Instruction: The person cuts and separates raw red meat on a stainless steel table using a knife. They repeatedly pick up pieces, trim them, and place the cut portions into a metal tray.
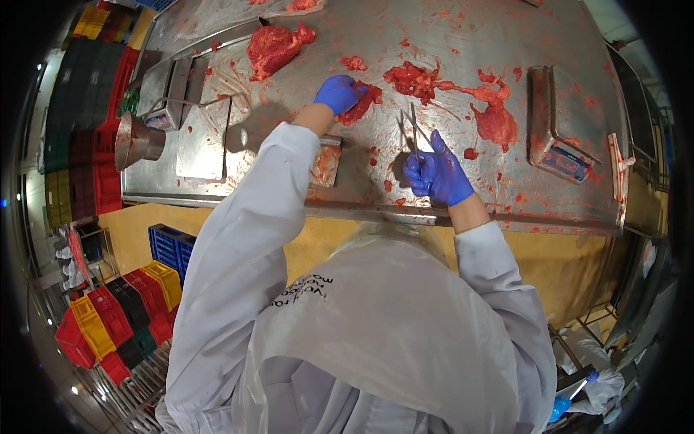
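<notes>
My left hand (337,94), in a blue glove, is closed on the edge of a flat piece of red meat (363,105) lying on the steel table (303,155). My right hand (439,176), also gloved in blue, grips a pair of metal scissors (411,127). Their blades point away from me, parted, and touch no meat that I can make out. Beyond my right hand lies a ragged lump of meat (412,81), joined by a thin strip to another red piece (496,124) on the right. A larger chunk (275,50) rests past my left hand.
A metal box (566,137) stands at the table's right. On the left are a flat metal plate (202,148) and a steel cup-shaped vessel (137,142). Small scraps dot the tabletop. Coloured crates (119,318) are stacked at lower left; another person (603,387) is at lower right.
</notes>
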`<action>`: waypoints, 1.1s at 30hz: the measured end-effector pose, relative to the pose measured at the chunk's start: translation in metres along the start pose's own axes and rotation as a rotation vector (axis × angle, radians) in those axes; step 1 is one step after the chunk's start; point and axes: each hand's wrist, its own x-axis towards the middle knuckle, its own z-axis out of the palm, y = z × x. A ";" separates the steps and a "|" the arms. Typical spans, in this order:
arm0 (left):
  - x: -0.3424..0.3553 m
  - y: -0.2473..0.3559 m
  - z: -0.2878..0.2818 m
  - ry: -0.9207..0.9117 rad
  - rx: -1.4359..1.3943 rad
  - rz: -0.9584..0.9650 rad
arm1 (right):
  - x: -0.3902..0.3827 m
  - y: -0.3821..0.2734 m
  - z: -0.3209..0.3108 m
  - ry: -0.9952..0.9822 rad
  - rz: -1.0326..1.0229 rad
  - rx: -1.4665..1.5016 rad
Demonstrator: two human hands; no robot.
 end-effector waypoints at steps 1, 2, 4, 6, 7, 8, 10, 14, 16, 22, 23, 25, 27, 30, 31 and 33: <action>0.002 -0.003 -0.002 -0.009 -0.085 -0.024 | -0.004 0.000 0.001 -0.045 -0.003 0.010; 0.002 -0.005 -0.004 -0.108 -0.248 -0.042 | -0.007 0.003 -0.002 -0.025 -0.008 0.035; 0.001 -0.008 -0.005 -0.307 -0.574 -0.083 | -0.013 0.007 -0.011 0.015 -0.016 0.085; -0.011 -0.006 0.001 -0.245 -0.768 -0.180 | -0.012 0.008 0.005 0.098 0.006 0.020; -0.017 -0.004 0.003 -0.211 -0.866 -0.228 | -0.008 0.011 0.014 0.139 0.017 -0.014; -0.018 -0.007 0.008 -0.198 -0.879 -0.255 | -0.001 0.014 0.018 0.154 0.060 0.005; -0.019 -0.016 0.021 -0.172 -0.900 -0.304 | 0.019 0.023 0.022 0.182 0.140 0.046; -0.020 -0.019 0.025 -0.036 -0.570 -0.187 | 0.064 0.032 0.018 -0.007 0.111 -0.105; -0.022 -0.016 0.017 -0.018 -0.367 -0.086 | 0.079 0.025 0.027 0.035 0.103 -0.098; -0.023 -0.033 0.014 0.180 -0.173 -0.084 | 0.098 0.036 0.018 0.159 0.106 -0.061; -0.022 -0.040 0.016 0.142 -0.201 -0.087 | 0.087 0.034 0.023 0.141 0.143 -0.035; -0.019 -0.054 0.020 0.067 -0.257 -0.094 | 0.085 0.033 0.028 0.126 0.130 -0.039; -0.027 -0.034 0.014 -0.023 -0.379 -0.120 | 0.091 0.029 0.028 0.142 0.013 -0.087; -0.022 -0.038 0.010 -0.055 -0.300 -0.089 | 0.099 0.016 0.035 0.160 0.093 -0.088; -0.020 -0.044 0.010 -0.051 -0.231 -0.065 | 0.106 0.021 0.030 0.175 0.037 -0.124; -0.018 -0.052 0.015 0.015 -0.300 -0.119 | 0.116 0.033 0.014 0.226 -0.085 -0.189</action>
